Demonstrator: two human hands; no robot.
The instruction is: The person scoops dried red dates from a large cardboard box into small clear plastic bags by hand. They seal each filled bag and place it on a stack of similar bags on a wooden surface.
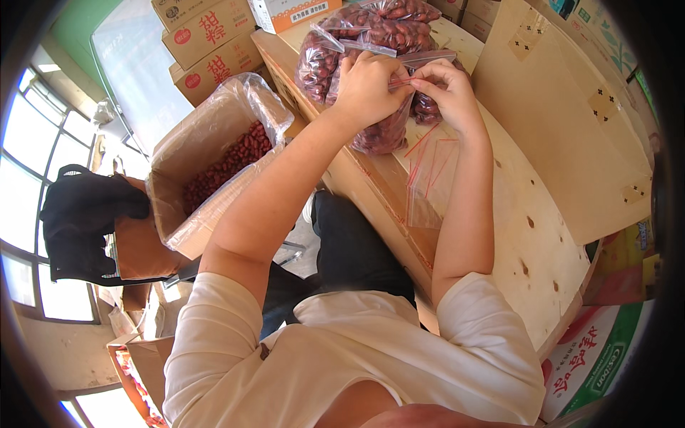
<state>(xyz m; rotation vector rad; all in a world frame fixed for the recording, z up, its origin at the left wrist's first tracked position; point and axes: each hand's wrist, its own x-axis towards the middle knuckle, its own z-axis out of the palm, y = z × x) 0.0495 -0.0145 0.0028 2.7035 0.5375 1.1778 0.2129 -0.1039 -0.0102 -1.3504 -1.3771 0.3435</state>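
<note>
My left hand (371, 88) and my right hand (443, 92) meet at the red zip edge of a clear plastic bag of red dates (381, 134), pinching it between fingers and thumbs. The bag stands upright at the near edge of the wooden table. Several filled zip bags of dates (398, 33) are heaped just behind my hands. Flat, unfilled zip bags with red strips (432, 171) lie on the table under my right forearm. Whether the held bag's zip is closed cannot be told.
At the left, a plastic-lined cardboard box (176, 155) holds loose red dates (230, 166). Printed cartons (214, 64) are stacked behind it. A large cardboard sheet (562, 117) borders the right of the wooden table (514, 214). A chair with dark cloth (85, 214) stands far left.
</note>
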